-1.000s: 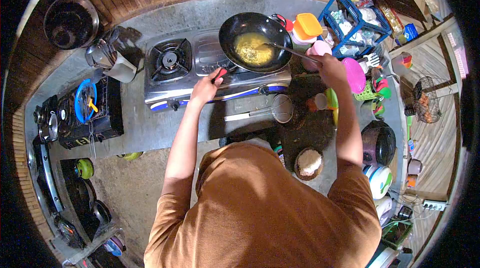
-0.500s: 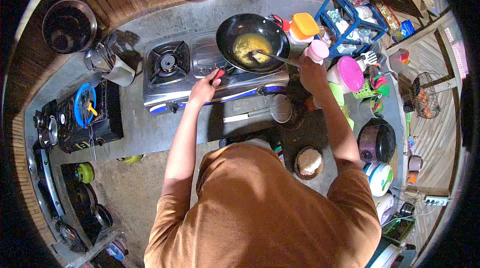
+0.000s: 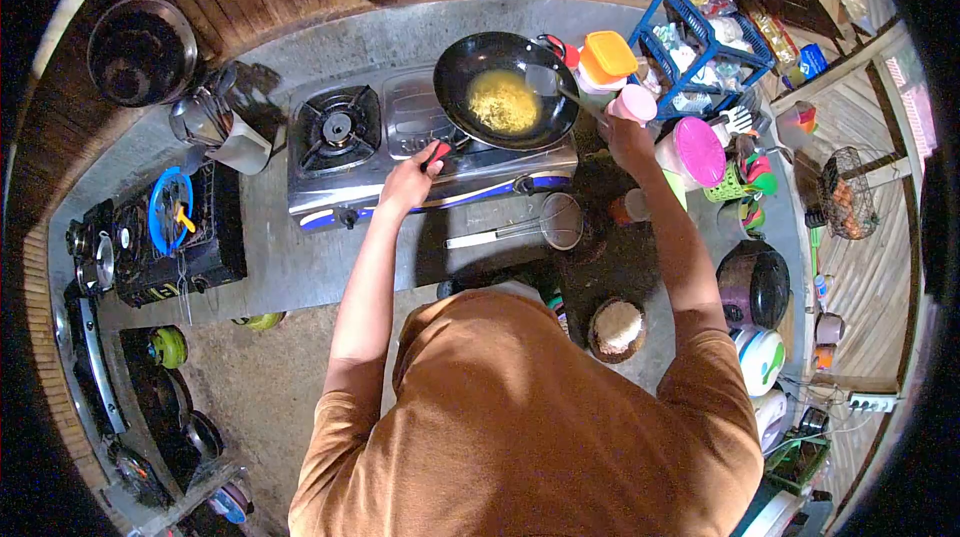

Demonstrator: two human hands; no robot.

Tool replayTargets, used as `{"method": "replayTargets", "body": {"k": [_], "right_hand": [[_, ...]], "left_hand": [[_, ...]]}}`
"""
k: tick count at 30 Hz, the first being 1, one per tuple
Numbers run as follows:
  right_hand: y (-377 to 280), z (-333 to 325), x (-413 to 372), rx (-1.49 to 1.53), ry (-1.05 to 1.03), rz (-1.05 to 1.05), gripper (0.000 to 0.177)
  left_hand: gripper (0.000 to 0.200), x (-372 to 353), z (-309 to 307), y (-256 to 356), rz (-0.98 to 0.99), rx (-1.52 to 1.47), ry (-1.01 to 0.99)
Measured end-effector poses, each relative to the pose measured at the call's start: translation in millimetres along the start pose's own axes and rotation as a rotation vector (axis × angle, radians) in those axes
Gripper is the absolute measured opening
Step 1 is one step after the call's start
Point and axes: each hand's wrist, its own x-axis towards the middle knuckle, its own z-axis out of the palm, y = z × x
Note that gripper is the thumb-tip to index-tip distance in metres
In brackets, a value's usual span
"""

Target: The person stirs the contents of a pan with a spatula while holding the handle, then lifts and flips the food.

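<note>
A black wok [image 3: 463,77] sits over the right burner of the steel gas stove [image 3: 420,97]. Yellow, scrambled-looking egg [image 3: 503,103] lies in oil at its bottom. My left hand [image 3: 408,183] is closed around the wok's red and black handle [image 3: 437,154]. In my right hand [image 3: 628,147] is the grip of a long-handled spatula [image 3: 588,107]; its head is by the wok's right inner wall, clear of the egg, and its outline is hard to make out. A pink-lidded container [image 3: 634,104] stands just beyond my right hand.
A wire strainer [image 3: 562,221] lies before the stove. To the right are an orange-lidded tub [image 3: 608,58], a blue rack [image 3: 690,2] and a pink lid [image 3: 699,152]. A bowl of rice [image 3: 617,327] is beside my body. A utensil holder [image 3: 240,144] stands left of the stove.
My right hand has drawn the spatula up and right, off the egg to the wok's right side. The egg now sits as a rounder patch. My left hand stays on the handle.
</note>
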Motion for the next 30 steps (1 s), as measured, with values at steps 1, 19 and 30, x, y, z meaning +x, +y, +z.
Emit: {"method": "replayTargets", "body": {"k": [1, 19, 30], "right_hand": [[-6.3, -3.6, -2.4, 0.000, 0.000, -0.002, 0.028], [-56.5, -31.3, -26.8, 0.012, 0.114, -0.237, 0.027], [-46.3, 14.9, -5.9, -0.101, 0.011, -0.332, 0.024]], "left_hand": [[0.047, 1.1, 1.0, -1.8, -0.001, 0.000, 0.001], [0.047, -2.2, -2.4, 3.0, 0.041, 0.024, 0.014], [0.046, 3.1, 3.3, -7.1, 0.076, 0.005, 0.027]]}}
